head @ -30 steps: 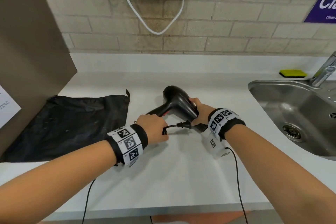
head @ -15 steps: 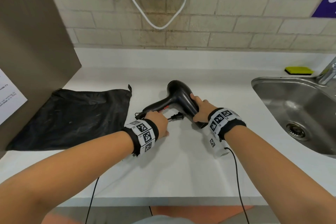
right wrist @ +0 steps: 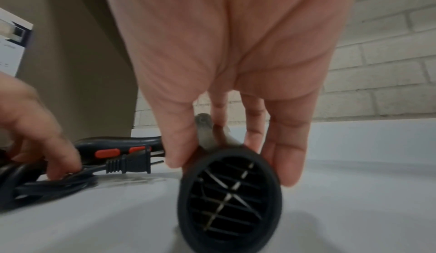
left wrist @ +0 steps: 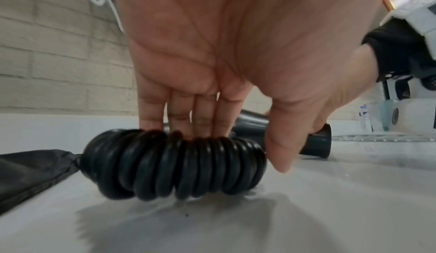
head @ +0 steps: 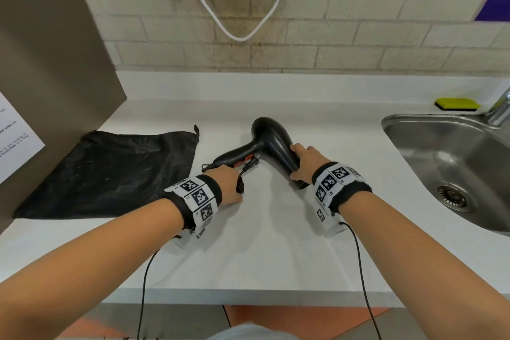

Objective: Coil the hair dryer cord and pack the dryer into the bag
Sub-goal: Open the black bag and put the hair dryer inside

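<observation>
A black hair dryer (head: pixel 270 143) lies on the white counter (head: pixel 276 243), handle to the left toward the flat black bag (head: pixel 110 171). My right hand (head: pixel 303 160) grips the barrel just behind the grilled nozzle (right wrist: pixel 230 199), thumb on one side and fingers on the other. My left hand (head: pixel 229 185) holds the coiled cord (left wrist: pixel 174 163) down on the counter beside the handle's end, fingers behind it and thumb at its right end. The plug (right wrist: pixel 129 163) sticks out of the coil and lies against the handle by its red switches (right wrist: pixel 107 152).
A steel sink (head: pixel 441 163) with a tap (head: pixel 499 107) and a yellow sponge (head: pixel 456 103) is to the right. A brown panel (head: pixel 49 50) walls off the left. A white cable (head: pixel 242 36) hangs on the brick wall. The counter's front edge (head: pixel 248 295) is near my body.
The dryer has turned so its handle points more to the left, toward the bag. The plug has moved from between my hands to beside the handle. Both hands keep their grips.
</observation>
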Demonstrator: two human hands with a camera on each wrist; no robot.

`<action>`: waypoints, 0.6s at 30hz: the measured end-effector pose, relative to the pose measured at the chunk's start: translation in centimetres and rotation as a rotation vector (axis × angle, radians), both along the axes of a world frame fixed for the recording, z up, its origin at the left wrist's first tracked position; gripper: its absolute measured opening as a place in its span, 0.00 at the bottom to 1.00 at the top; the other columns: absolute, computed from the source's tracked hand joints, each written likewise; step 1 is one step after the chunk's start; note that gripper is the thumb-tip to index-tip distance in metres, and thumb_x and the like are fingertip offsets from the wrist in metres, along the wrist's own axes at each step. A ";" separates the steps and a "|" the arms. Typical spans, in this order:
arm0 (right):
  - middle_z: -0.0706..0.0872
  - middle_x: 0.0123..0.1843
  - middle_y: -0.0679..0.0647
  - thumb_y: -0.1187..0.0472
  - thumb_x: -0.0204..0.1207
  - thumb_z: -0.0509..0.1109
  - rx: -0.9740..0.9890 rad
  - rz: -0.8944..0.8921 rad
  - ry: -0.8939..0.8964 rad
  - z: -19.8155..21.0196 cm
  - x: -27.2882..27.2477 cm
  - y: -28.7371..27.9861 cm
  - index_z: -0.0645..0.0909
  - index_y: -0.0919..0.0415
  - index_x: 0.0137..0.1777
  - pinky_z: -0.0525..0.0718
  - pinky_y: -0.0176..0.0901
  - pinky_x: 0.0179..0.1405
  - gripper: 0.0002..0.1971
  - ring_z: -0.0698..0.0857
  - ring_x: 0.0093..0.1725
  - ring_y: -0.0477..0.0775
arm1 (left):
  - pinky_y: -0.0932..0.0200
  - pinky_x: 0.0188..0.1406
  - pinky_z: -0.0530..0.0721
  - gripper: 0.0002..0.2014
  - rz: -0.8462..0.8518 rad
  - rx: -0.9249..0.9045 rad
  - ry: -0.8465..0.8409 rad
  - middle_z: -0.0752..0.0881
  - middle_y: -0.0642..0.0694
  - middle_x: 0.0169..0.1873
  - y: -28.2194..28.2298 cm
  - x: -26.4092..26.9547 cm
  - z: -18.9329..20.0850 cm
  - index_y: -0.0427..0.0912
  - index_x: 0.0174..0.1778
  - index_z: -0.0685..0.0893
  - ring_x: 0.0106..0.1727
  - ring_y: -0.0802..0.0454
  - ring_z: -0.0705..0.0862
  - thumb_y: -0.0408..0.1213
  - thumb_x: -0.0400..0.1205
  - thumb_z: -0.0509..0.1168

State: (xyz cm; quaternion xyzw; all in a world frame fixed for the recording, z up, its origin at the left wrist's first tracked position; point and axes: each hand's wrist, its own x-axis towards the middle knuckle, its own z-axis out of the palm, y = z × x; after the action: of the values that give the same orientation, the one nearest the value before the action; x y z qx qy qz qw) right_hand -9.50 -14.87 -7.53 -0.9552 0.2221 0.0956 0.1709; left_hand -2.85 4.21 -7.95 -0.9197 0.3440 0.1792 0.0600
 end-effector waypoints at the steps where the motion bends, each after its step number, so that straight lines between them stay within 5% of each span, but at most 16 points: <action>1: 0.71 0.66 0.63 0.58 0.71 0.72 -0.016 -0.001 0.006 0.1 0.1 0.2 0.56 0.53 0.78 0.79 0.51 0.56 0.38 0.80 0.58 0.64 | 0.56 0.57 0.82 0.16 0.005 -0.020 0.008 0.84 0.44 0.55 0.2 0.1 0.0 0.41 0.60 0.80 0.55 0.47 0.83 0.46 0.80 0.62; 10: 0.70 0.69 0.61 0.52 0.75 0.67 -0.232 0.069 -0.007 2.4 3.5 4.0 0.63 0.56 0.74 0.76 0.55 0.63 0.29 0.72 0.67 0.64 | 0.62 0.56 0.77 0.25 0.084 -0.307 0.149 0.81 0.45 0.66 4.5 2.2 2.8 0.49 0.71 0.77 0.60 0.49 0.81 0.51 0.78 0.66; 18: 0.70 0.70 0.59 0.51 0.76 0.66 -0.065 0.319 0.024 5.0 11.4 11.3 0.67 0.54 0.73 0.76 0.53 0.65 0.26 0.74 0.67 0.62 | 0.58 0.71 0.67 0.29 0.283 -0.089 0.121 0.72 0.46 0.75 12.5 10.5 5.7 0.44 0.76 0.70 0.75 0.48 0.71 0.52 0.81 0.62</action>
State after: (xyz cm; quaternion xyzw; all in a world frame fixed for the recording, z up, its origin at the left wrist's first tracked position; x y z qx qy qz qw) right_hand 1.93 -3.58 -2.49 -0.9821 0.0728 0.1257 0.1199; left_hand 7.67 16.68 -2.27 -0.9483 0.2215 0.2254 -0.0277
